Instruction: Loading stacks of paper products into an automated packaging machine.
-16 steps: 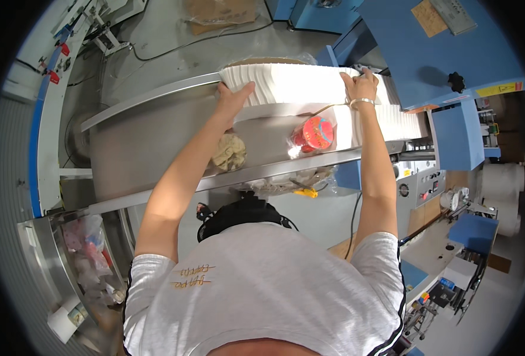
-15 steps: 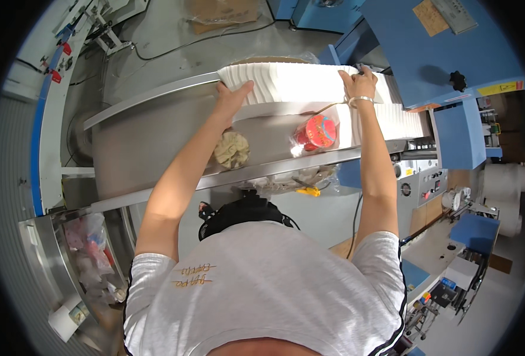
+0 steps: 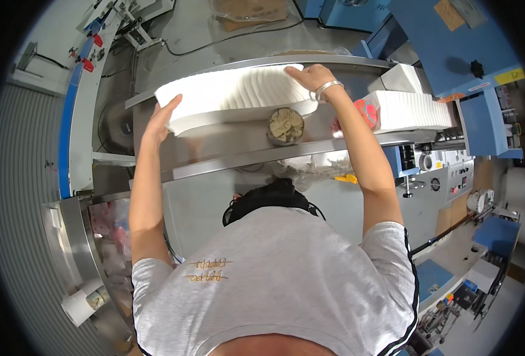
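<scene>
A long stack of white folded sheets (image 3: 233,92), looking like paper, is held lengthwise between my hands over the metal trough (image 3: 185,154). My left hand (image 3: 164,118) presses against its left end, thumb on top. My right hand (image 3: 315,82) grips the right end, a white bangle on that wrist. Just in front of the stack, near its right end, stands a round container (image 3: 285,126) with a crumpled beige top. A red round package (image 3: 366,113) sits farther right, partly behind my right forearm.
Another row of white sheets (image 3: 417,111) lies at the trough's right end, against a blue machine (image 3: 470,53). A metal rail (image 3: 250,153) runs along the near edge. A frame with a blue edge (image 3: 75,118) stands left. Yellow-handled item (image 3: 347,178) shows below the rail.
Both hands have carried the white stack leftward along the trough, away from the other row of sheets. The view has shifted, so the surroundings appear farther right.
</scene>
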`<state>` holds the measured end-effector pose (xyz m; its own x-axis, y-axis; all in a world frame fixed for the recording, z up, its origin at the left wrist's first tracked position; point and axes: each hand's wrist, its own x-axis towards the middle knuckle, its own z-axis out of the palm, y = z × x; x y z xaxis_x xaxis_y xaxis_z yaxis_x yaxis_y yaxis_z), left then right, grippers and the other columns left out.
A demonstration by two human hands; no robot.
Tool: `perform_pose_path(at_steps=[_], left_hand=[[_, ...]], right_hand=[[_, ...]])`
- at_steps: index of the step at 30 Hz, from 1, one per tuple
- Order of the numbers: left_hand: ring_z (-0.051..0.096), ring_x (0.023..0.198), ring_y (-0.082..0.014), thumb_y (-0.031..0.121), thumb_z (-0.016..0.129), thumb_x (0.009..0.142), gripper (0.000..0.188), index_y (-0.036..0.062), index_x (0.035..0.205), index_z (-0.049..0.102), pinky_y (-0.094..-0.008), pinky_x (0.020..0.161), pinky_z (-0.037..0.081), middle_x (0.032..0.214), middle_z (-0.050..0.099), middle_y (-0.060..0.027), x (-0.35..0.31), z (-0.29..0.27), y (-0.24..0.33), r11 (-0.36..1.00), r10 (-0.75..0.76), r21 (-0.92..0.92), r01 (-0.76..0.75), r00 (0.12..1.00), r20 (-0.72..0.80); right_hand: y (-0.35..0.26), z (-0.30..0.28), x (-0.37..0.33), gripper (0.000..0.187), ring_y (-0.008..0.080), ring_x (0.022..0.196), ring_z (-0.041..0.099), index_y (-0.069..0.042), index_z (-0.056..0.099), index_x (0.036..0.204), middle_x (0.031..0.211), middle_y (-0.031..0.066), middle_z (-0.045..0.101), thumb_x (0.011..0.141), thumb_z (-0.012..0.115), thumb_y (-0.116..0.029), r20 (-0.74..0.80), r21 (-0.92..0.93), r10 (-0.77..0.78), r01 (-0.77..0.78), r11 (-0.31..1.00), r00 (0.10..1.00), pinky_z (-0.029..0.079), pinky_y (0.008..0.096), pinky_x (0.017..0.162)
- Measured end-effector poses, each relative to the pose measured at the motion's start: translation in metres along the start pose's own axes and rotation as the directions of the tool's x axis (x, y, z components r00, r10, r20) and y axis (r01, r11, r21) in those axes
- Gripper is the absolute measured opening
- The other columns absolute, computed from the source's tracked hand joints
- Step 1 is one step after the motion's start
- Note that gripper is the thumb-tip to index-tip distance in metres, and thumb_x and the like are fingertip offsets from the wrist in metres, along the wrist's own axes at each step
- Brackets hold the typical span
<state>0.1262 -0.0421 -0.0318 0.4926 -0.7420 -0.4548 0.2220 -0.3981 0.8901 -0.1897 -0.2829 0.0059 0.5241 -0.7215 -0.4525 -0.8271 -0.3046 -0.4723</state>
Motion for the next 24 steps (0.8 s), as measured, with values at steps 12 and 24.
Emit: perform_pose_path(at_steps=[12,24], left_hand=[[0.032,0.133,-0.0277,0.038,0.078,0.073,0.095,-0.0027,0.140,0.024,-0.0373,0.109,0.024,0.141,0.038,-0.0169,0.032,0.031,-0.008,0.986,0.076,0.138,-0.095,0.988,0.134],[0.037,0.130,-0.0269,0.036,0.077,0.074,0.091,-0.0013,0.140,0.027,-0.0363,0.107,0.027,0.138,0.042,-0.0165,0.031,0.054,0.003,0.980,0.082,0.166,-0.109,0.983,0.161]], right_hand=[[0.064,0.040,-0.008,0.101,0.0299,0.125,0.043,0.013,0.033,0.134,0.133,0.0256,0.045,0.076,0.060,-0.065,-0.198,0.488,0.163,-0.046,0.871,0.967,0.034,0.0343,0.103],[0.010,0.043,-0.114,0.080,0.0402,0.090,0.062,0.002,0.047,0.122,0.101,0.0302,0.060,0.078,0.059,-0.064,-0.622,-0.192,-0.077,-0.057,0.980,0.780,0.050,0.0450,0.074]])
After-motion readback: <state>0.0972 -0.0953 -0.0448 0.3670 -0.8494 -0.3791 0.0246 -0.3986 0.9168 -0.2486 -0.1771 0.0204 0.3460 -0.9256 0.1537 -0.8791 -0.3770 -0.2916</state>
